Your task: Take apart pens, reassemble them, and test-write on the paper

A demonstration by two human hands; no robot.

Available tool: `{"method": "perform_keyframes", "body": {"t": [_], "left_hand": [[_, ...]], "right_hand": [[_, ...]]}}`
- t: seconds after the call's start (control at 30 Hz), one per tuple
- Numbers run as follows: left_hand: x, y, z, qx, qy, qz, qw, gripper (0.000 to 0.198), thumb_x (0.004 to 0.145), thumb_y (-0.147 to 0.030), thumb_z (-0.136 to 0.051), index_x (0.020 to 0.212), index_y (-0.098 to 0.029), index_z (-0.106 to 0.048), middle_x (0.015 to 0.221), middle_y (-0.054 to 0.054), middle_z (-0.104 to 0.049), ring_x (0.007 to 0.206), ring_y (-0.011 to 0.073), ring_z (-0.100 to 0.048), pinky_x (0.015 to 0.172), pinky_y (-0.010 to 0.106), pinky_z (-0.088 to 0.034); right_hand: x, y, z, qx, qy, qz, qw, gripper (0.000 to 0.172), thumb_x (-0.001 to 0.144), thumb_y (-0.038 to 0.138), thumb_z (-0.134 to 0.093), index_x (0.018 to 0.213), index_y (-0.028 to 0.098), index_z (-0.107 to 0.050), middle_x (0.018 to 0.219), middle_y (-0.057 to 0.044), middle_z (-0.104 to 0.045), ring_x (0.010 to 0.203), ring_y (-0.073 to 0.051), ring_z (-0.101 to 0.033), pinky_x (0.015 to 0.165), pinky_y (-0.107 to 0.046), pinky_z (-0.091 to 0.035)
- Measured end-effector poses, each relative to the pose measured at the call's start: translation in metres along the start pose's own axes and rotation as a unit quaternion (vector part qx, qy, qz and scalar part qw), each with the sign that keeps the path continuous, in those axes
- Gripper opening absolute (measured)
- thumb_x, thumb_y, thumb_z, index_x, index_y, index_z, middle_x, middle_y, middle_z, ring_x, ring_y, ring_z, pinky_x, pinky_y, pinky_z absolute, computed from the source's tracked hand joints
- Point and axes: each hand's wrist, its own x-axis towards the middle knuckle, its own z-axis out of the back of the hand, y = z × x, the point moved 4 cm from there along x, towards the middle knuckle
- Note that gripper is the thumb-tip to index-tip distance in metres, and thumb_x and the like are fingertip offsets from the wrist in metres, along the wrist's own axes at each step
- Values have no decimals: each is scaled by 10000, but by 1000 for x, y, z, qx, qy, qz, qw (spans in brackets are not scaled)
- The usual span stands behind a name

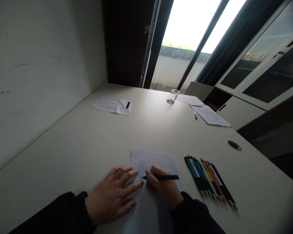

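Note:
A sheet of paper (pixel 148 204) lies on the white table in front of me, its upper part filled with lines of handwriting. My left hand (pixel 116 193) rests with spread fingers on the sheet's left side. A black pen (pixel 167 177) is pinched in my right hand (pixel 162 185), its tip touching or just over the paper near my left fingertips. My right hand covers part of the written lines. To the right, several pens (pixel 210 178) in green, blue, white, yellow, red and black lie side by side in a row.
Farther off, a sheet with a black strip (pixel 112 105) lies at the left. A clear glass (pixel 173 96) stands at the far edge, near stacked papers (pixel 210 115) and a single pen (pixel 195 114). A round cable hole (pixel 234 145) is set in the table (pixel 88 139). A wall (pixel 39 65) borders the left.

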Motion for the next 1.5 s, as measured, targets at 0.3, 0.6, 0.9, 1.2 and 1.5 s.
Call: {"method": "perform_keyframes", "body": {"t": [0.3, 0.6, 0.9, 1.2, 1.5], "left_hand": [[1, 2, -4, -5, 21, 13, 1000, 549, 911, -363, -576, 1433, -334, -410, 1523, 19, -359, 1382, 301, -305, 1120, 523, -277], [1, 2, -3, -2, 12, 8, 1000, 550, 913, -351, -575, 1437, -330, -408, 1515, 22, -375, 1380, 294, -314, 1121, 511, -285], [1, 1, -2, -1, 8, 8, 1000, 546, 904, -351, -586, 1426, -319, -426, 1514, 32, -371, 1371, 292, -330, 1127, 497, -281], [2, 1, -1, -5, 0, 5, 1000, 538, 908, -350, -582, 1422, -312, -431, 1504, 39, -385, 1361, 295, -336, 1121, 501, -290], [1, 0, 0, -1, -18, 3, 1000, 539, 894, -352, -603, 1409, -320, -449, 1494, 29, -395, 1348, 288, -358, 1124, 476, -294]], "right_hand": [[1, -1, 0, 5, 2, -4, 1000, 327, 906, 337, -524, 606, 214, -482, 522, 8, -611, 441, -128, -546, 462, -229, -439], [2, -1, 0, -7, 10, 4, 1000, 329, 908, 320, -520, 600, 209, -489, 511, 12, -599, 443, -124, -545, 456, -221, -431], [1, -3, 0, 15, 4, -5, 1000, 321, 910, 332, -518, 614, 210, -488, 521, 10, -612, 439, -126, -549, 462, -227, -445], [0, 0, 1, 3, 11, 7, 1000, 343, 915, 340, -523, 598, 210, -496, 516, 19, -592, 441, -118, -527, 457, -225, -424], [0, 0, 3, 13, 5, -10, 1000, 333, 912, 326, -506, 601, 207, -503, 527, 9, -607, 443, -122, -543, 454, -223, -436]]}}
